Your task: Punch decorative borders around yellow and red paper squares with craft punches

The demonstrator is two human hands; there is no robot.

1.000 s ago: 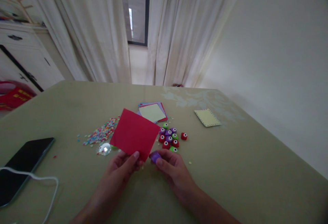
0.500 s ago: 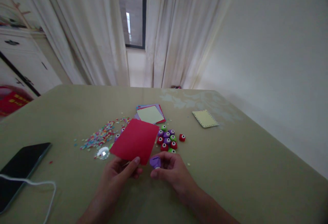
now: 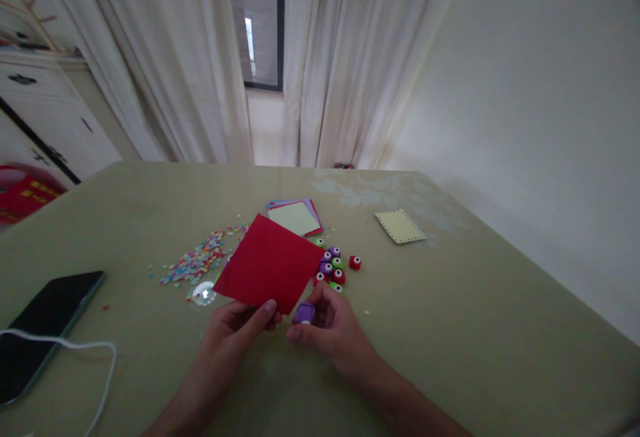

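"Over the near part of the surface (image 3: 440,330), what are the hands holding?"

"The left hand (image 3: 233,333) is pinching a red sheet (image 3: 273,263) along its near edge, thumb on top. The right hand (image 3: 335,330) is gripping a small purple punch (image 3: 305,313) between thumb and fingers, just beside the sheet's near corner."

"How are you expecting them to handle?"

"The sheet is looking flat, so I'm guessing light, fairly stiff paper, creasing easily; an edge is probably offering the safest hold. The punch is looking like hard plastic, light, sturdy, maybe a little slippery; I'm favouring its sides."

"And which way are they pointing?"

"The sheet is looking roughly square, showing no clear long axis; one corner is pointing toward the surface's far side. The punch is showing a white part below, facing the thumb; I'm not making out its long axis."
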